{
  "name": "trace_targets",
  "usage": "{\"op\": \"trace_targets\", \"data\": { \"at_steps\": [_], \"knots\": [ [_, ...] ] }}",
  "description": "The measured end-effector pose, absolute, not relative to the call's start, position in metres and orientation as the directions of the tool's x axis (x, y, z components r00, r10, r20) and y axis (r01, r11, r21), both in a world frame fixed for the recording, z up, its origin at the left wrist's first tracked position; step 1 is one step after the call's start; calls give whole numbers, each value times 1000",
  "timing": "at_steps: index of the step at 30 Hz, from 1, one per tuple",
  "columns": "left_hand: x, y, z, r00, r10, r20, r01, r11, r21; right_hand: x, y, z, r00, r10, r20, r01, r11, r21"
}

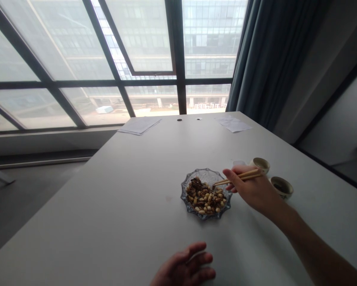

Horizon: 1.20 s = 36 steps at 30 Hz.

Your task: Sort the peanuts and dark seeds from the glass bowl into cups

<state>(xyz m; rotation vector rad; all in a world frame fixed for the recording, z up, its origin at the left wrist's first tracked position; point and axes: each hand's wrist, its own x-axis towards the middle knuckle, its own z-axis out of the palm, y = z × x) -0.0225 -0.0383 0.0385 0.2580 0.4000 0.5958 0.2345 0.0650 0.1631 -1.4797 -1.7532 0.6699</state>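
Evidently, the right hand's (251,186) grip is closed around wooden chopsticks (246,174).
Left of it, the mixed nuts (206,200) in the glass bowl (207,174) are probably light, hard and slippery, best pinched across their middles; whether the chopsticks hold one cannot be told. Nearer the person, the left hand (186,265) curls loosely, fingers apart, holding nothing.
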Motion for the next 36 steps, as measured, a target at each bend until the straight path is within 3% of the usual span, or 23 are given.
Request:
{"op": "trace_targets", "data": {
  "at_steps": [19, 26, 32, 36],
  "knots": [
    [-23, -38, 38, 752, 595, -285, -498, 795, 347, 228, 67, 161, -109, 975, 196, 571, 223, -791],
    [-25, -41, 38, 739, 599, -308, -497, 793, 351, 249, 58, 188, 117, 944, 307, 578, 187, -794],
    [-23, -40, 37, 749, 595, -293, -496, 796, 347, 288, 53, 219, 421, 817, 394, 592, 83, -802],
    [-23, -40, 37, 749, 594, -294, -493, 795, 354, 301, 58, 217, 406, 801, 440, 660, 76, -747]
  ]
}}
